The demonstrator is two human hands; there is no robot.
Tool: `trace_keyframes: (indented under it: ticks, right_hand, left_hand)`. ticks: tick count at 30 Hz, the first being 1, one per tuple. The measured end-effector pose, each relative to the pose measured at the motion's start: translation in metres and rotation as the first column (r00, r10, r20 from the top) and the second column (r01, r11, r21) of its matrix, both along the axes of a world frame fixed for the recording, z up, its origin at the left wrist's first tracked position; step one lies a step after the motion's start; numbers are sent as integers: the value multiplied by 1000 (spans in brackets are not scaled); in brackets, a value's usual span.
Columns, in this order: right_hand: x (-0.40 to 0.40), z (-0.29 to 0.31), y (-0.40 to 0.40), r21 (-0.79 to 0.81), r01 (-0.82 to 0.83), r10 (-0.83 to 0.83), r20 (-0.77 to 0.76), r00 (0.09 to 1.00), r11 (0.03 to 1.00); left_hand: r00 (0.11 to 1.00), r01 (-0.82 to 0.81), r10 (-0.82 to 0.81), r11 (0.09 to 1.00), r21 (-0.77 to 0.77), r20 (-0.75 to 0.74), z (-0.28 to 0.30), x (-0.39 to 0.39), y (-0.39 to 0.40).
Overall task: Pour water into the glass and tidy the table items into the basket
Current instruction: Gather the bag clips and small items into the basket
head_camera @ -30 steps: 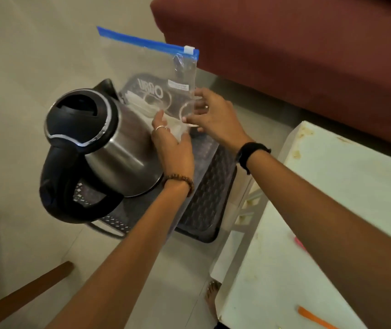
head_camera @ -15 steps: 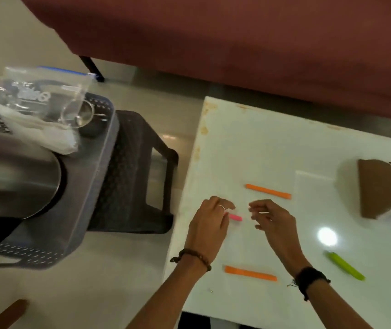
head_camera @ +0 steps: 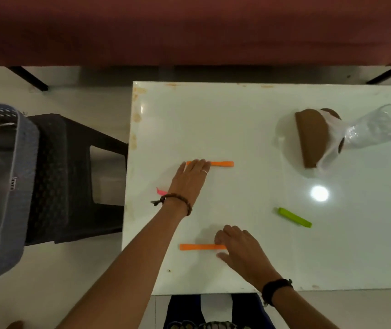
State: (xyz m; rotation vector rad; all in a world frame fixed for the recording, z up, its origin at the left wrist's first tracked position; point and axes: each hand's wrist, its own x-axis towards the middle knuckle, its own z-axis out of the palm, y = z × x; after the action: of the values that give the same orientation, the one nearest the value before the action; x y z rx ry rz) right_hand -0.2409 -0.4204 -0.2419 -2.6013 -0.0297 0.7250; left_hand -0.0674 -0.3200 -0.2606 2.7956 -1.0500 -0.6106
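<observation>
The left hand (head_camera: 191,179) is laid with straight fingers over the left end of the far orange stick (head_camera: 221,164) on the white table (head_camera: 237,129); a pink clip (head_camera: 161,191) is seen just beside its wrist. The right hand (head_camera: 242,251) is set with curled fingers upon the right end of the near orange stick (head_camera: 199,247), though a true grasp cannot be told; a green clip (head_camera: 294,217) lies apart to the right. The glass (head_camera: 377,128) is found at the table's far right, beside a brown item in a clear bag (head_camera: 313,138); the grey basket (head_camera: 21,167) is placed on a dark stool (head_camera: 76,162) left of the table.
</observation>
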Motion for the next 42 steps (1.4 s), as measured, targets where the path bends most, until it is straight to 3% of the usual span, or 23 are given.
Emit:
trace_keyframes:
  ticks: [4,7,11,14,16,18,20,23,26,29,35,38,42]
  right_hand:
    - [0,-8,-7,55,14,-16,33,999,998]
    - [2,-5,-18,125,76,-79,21,997,989]
    - [8,10,-31,216,259,-257,-35,966,942]
    - [26,30,-20,350,506,-532,-25,847,789]
    - [49,49,2,477,590,-645,-60,762,652]
    - [77,69,35,605,577,-672,-92,735,549]
    - [109,86,81,721,512,-637,-129,760,466]
    - [152,99,164,820,422,-533,-175,828,387]
    - [179,100,248,826,363,-425,-169,889,431]
    - [189,95,302,784,319,-356,-134,925,533]
    - [194,91,332,683,207,-264,-22,964,700]
    - [185,88,314,712,194,-300,24,954,675]
    - [158,76,263,723,206,-351,55,935,660]
  left_hand:
    - [996,-9,4,999,46,93,-1,1,-9]
    - [960,-256,243,963,-86,-140,6,-1,-6]
    - [712,-684,500,654,-323,-494,39,-5,11]
    - [559,-829,529,366,-423,-638,68,-9,39]
    - [536,-837,553,245,-490,-638,87,-8,71]
    - [549,-792,632,182,-583,-548,104,-3,112]
    - [497,-763,750,139,-631,-436,118,4,163]
    - [342,-776,887,80,-626,-310,126,10,237]
    - [223,-832,963,109,-544,-149,126,7,295]
    - [236,-884,970,191,-427,-55,116,1,323]
    - [346,-865,936,290,-410,-69,109,3,327]
    - [421,-810,907,364,-461,-24,111,-2,308]
    - [604,-663,793,555,-502,79,109,-24,259]
